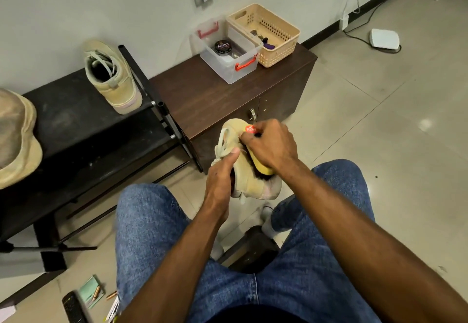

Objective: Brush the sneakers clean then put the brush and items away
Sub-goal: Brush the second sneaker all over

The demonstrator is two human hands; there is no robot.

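Note:
A tan sneaker (255,185) hangs above my knees, toe pointing away. My left hand (220,174) grips it at the collar, thumb up along the laces. My right hand (271,145) holds a yellow-backed shoe brush (263,169) with a red label and dark bristles, pressed against the sneaker's side. The matching sneaker (114,76) stands on the black shoe rack (71,120) at the left, heel toward me. A clear plastic box (228,69) with red handles sits on the brown cabinet (202,99) and holds a black polish tin (222,47).
A beige basket (278,43) with small items stands beside the clear box against the wall. A tan hat (15,140) lies on the rack's left end. A remote, papers and pens lie on the floor at lower left. A white device (385,38) with cables sits on the tiles.

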